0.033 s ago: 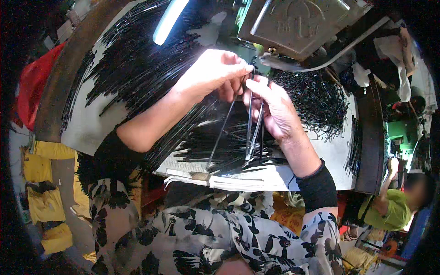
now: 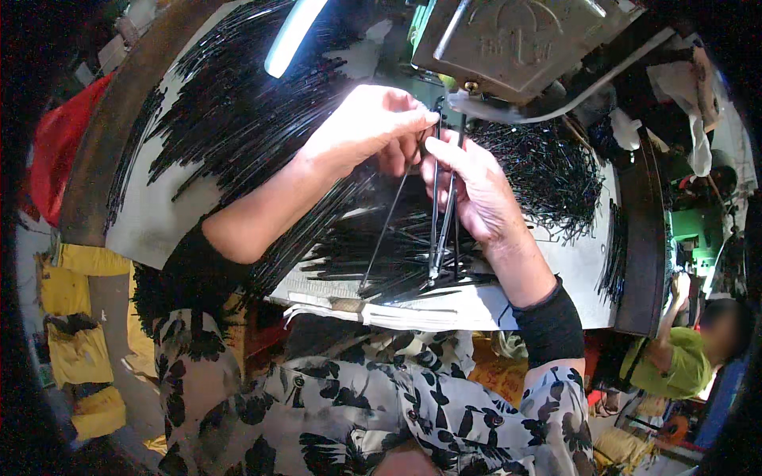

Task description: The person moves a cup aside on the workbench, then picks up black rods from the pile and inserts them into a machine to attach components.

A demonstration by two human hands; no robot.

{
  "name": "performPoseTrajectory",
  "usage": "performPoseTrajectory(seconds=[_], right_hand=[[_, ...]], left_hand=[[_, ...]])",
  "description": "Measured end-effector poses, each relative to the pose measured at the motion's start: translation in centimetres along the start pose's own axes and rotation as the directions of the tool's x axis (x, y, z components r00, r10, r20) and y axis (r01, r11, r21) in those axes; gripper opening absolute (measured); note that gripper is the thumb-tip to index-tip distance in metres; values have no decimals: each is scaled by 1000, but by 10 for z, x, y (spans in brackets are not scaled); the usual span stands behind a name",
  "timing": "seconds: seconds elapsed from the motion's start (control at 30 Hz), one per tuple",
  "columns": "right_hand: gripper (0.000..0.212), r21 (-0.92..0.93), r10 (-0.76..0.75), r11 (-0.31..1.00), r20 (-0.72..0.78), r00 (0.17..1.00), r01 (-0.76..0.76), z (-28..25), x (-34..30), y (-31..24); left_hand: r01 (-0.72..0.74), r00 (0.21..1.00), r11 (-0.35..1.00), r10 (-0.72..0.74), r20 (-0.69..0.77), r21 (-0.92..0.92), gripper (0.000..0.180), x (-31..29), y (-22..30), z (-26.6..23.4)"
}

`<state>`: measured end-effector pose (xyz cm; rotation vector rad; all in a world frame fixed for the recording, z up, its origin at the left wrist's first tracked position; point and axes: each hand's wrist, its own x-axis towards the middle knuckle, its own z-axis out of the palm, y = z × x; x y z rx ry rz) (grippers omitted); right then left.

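Note:
My left hand [image 2: 379, 125] pinches the top of some long thin black rods, which look like jointed umbrella ribs [image 2: 439, 230]. Close beside it, my right hand [image 2: 473, 181] has its thumb and fingers closed around the same rods lower down. They hang toward me, their lower ends catching the light. One thinner rod [image 2: 386, 228] slants down and left from beneath my left hand. Both hands are just below a metal machine head [image 2: 520, 51]; the exact spot where the rods meet at my fingertips is partly hidden.
Heaps of black rods [image 2: 238, 103] cover the table's left, with more loose ones [image 2: 357, 258] near its front edge. A tangled pile of short black pieces [image 2: 548, 174] lies right. A lit tube lamp [image 2: 295, 36] hangs above. A person in green [image 2: 675, 365] sits far right.
The lower ends of the held rods have swung slightly to the right. Both hands stay nearly in place, still closed on the rods.

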<state>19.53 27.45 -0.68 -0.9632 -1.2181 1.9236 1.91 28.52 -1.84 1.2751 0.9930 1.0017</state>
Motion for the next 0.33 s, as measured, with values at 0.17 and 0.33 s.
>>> performPoseTrajectory(seconds=[0.17,0.33], right_hand=[[16,-27,6,1000,2,1000,-6,0,-3,0],[28,23,99,995,54,994,-101,-15,-14,-6]], left_hand=[[4,999,999,-2,-43,48,28,-3,5,7],[52,997,978,-40,-64,200,32,-1,11,7]])
